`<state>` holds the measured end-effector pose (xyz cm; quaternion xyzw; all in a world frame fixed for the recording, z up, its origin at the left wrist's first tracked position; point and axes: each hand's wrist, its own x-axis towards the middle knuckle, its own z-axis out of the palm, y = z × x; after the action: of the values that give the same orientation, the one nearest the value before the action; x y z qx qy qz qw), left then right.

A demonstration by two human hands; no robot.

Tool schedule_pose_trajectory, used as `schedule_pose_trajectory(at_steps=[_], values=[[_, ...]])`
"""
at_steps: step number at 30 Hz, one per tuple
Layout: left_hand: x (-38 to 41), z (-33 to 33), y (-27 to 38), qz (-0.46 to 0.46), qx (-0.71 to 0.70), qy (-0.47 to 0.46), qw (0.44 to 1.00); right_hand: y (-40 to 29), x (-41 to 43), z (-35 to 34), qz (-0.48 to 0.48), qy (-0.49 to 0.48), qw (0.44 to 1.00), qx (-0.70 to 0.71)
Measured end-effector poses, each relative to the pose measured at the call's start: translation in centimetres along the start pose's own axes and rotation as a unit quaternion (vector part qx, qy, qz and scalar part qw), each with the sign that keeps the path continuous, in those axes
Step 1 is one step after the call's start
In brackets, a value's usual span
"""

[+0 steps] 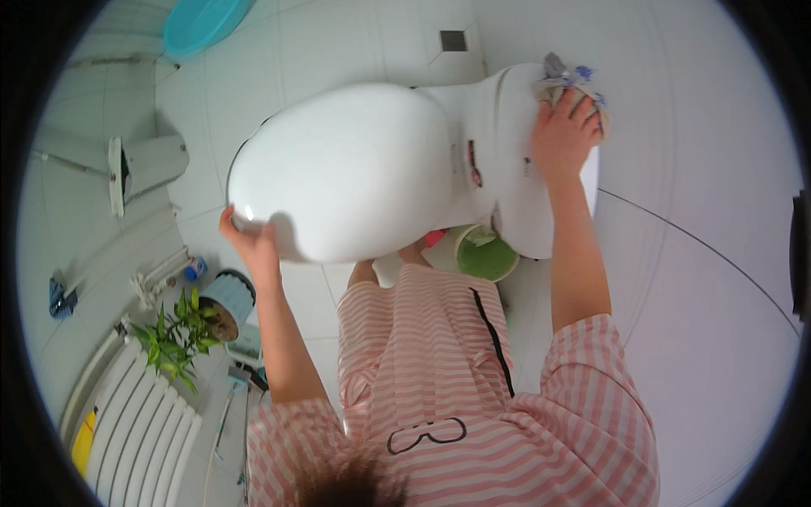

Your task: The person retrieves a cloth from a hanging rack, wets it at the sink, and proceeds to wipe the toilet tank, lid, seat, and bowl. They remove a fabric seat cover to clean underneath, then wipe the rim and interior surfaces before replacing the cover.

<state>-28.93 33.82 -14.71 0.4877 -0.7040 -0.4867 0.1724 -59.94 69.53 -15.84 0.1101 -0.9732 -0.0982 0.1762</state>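
A white toilet stands before me with its lid (355,165) down. My left hand (253,237) grips the lid's front edge, with the thumb and fingers on either side of the rim. Over the top of the toilet tank (513,209), my right hand (564,136) presses on a crumpled grey cloth with blue marks (554,92). Its fingers are spread over the cloth, and part of the cloth sticks out beyond the fingertips. A green bin (485,256) with something pale inside sits beside the toilet, below the tank.
A white wall-side container (155,165), a potted plant (180,336), a blue-grey bucket (231,295) and a white radiator (139,424) are on the left. A turquoise basin (203,25) lies at the top left. A floor drain (453,40) is beyond the toilet.
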Motion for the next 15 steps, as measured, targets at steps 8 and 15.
schedule_pose_trajectory(at_steps=[8, 15], values=[[7.7, 3.2, -11.3, -0.197, -0.015, 0.019, 0.98, -2.6, -6.0, -3.7, -0.145, -0.049, 0.983, 0.105], [8.5, 3.2, -14.3, -0.268, -0.009, -0.076, 0.961, -2.5, -8.8, -5.1, -0.221, -0.097, 0.964, 0.11]])
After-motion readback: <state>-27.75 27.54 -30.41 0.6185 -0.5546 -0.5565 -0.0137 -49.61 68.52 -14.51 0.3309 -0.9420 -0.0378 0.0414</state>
